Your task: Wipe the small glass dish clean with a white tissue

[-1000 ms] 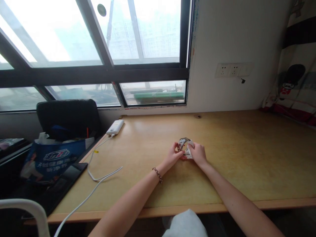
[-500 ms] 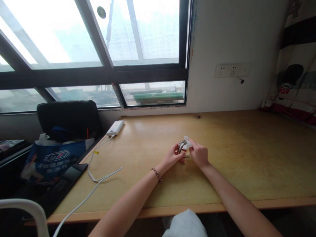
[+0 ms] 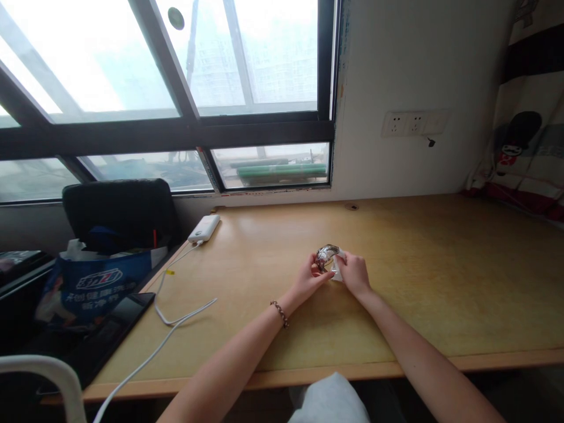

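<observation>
A shiny silver ring-shaped metal object (image 3: pixel 325 254) is held up just above the table, tilted; its exact kind is hard to make out. My left hand (image 3: pixel 312 276) is closed around its left side, with a beaded bracelet on that wrist. At the ring's right side, my right hand (image 3: pixel 355 274) pinches a white tissue (image 3: pixel 337 271) whose loose end hangs down. The tissue touches the ring at its right edge. My fingers hide part of both.
Toward the left edge of the wooden table (image 3: pixel 423 276) lies a white power bank (image 3: pixel 205 228) with a white cable (image 3: pixel 176 322) trailing forward. A dark tablet-like slab (image 3: pixel 118 329), a blue bag (image 3: pixel 99 282) and a black chair (image 3: pixel 118 205) are further left.
The ring has turned in my hands, its shiny face now more toward me. The tissue has moved from above the ring down to its right side, and my right hand is slightly lower.
</observation>
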Demonstrator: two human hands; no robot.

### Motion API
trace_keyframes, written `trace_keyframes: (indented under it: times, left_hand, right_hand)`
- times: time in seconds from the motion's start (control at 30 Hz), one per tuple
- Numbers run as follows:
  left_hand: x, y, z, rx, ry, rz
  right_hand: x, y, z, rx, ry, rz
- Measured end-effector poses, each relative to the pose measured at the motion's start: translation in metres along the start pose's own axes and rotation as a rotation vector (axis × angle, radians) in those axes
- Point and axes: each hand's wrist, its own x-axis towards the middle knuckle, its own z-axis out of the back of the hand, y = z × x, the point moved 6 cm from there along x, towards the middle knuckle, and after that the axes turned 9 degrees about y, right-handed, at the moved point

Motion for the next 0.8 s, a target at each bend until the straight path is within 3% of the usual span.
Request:
trace_keyframes:
  times: [0.17,0.33,0.4,0.57,0.8]
  left_hand:
    - [-0.002,-0.001,-0.001,0.128,0.063,0.062]
    - [-0.004,-0.001,-0.006,0.084,0.121,0.053]
    - [-0.004,0.001,-0.007,0.053,0.133,0.066]
    - [-0.003,-0.004,-0.005,-0.005,0.079,-0.033]
    - [-0.004,-0.008,-0.005,0.079,0.031,-0.146]
  right_hand:
    - [-0.006,0.013,0.016,-0.302,-0.087,0.121]
    - [-0.014,0.025,0.015,-0.252,-0.063,0.354]
    - [-0.015,0.025,0.015,-0.212,-0.062,0.369]
    - [-0.004,0.009,0.012,-0.060,-0.050,0.129]
    - [0.007,-0.015,-0.029,0.551,0.276,-0.143]
